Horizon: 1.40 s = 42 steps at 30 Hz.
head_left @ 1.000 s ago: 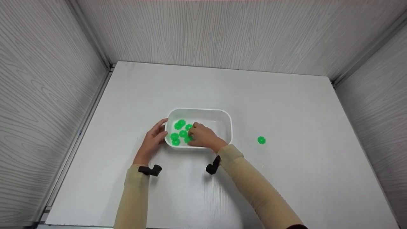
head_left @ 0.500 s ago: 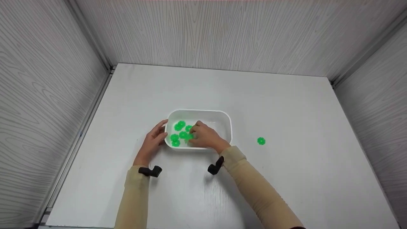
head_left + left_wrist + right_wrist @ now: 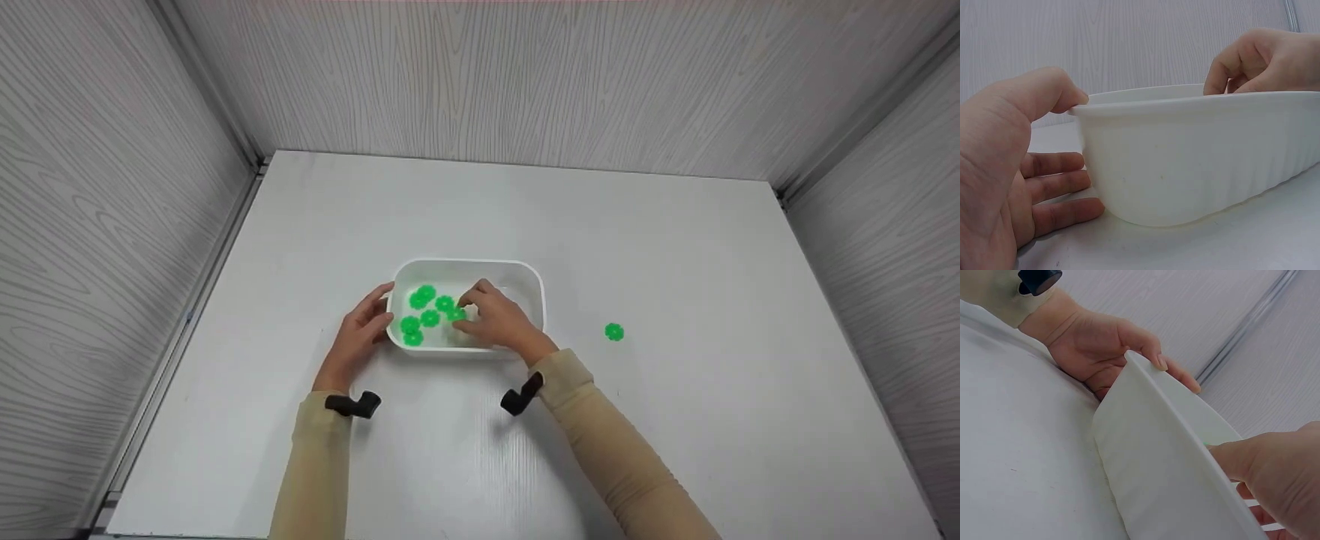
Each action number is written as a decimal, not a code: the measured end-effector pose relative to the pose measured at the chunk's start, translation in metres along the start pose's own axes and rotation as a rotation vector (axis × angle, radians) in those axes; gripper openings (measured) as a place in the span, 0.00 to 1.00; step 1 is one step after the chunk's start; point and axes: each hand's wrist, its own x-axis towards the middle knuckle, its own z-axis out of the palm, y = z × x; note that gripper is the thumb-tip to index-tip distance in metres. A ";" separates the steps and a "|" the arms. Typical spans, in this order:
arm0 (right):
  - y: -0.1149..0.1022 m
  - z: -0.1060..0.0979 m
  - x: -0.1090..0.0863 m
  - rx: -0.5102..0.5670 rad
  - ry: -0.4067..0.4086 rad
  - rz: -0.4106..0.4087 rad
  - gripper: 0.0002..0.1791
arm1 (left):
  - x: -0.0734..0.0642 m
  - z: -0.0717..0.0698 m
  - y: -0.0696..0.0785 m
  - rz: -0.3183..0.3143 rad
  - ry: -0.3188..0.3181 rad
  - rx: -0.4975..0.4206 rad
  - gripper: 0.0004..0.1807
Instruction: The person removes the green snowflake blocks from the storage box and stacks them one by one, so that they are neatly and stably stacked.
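A white rectangular bin [image 3: 517, 264] holds several green flower-shaped pieces [image 3: 430, 318], mostly towards its left end. My right hand [image 3: 499, 319] is inside the bin, and its thumb and fingers pinch one green flower-shaped piece [image 3: 457, 314] just above the others. My left hand [image 3: 356, 337] rests against the bin's left end. In the left wrist view its thumb touches the rim, while the straight fingers [image 3: 1061, 185] lie along the outer wall. From the right wrist camera, the right hand [image 3: 1280, 472] reaches over the rim and the bin wall hides most of the contents.
Another green flower-shaped piece [image 3: 614, 331] lies on the white table [image 3: 705, 420], to the right of the bin. Wood-grain panels [image 3: 480, 82] enclose the table at the back and both sides. Each wrist carries a small black camera [image 3: 352, 405].
My right hand has moved to the right and up a little inside the bin, carrying a green flower-shaped piece away from the others. The left hand stays at the bin's left end.
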 end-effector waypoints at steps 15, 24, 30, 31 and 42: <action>0.003 -0.010 -0.018 0.062 0.111 -0.090 0.17 | -0.003 0.001 0.010 -0.028 -0.025 -0.028 0.27; 0.009 -0.018 -0.029 0.070 0.181 -0.113 0.16 | -0.010 0.006 0.028 -0.012 -0.034 0.000 0.27; 0.010 -0.023 -0.035 0.072 0.229 -0.144 0.16 | -0.010 0.005 0.027 -0.015 -0.037 0.002 0.27; 0.010 -0.025 -0.036 0.077 0.242 -0.150 0.16 | -0.010 0.005 0.027 -0.015 -0.037 0.003 0.27; 0.015 -0.036 -0.048 0.135 0.338 -0.166 0.16 | -0.009 0.006 0.027 -0.014 -0.037 0.019 0.27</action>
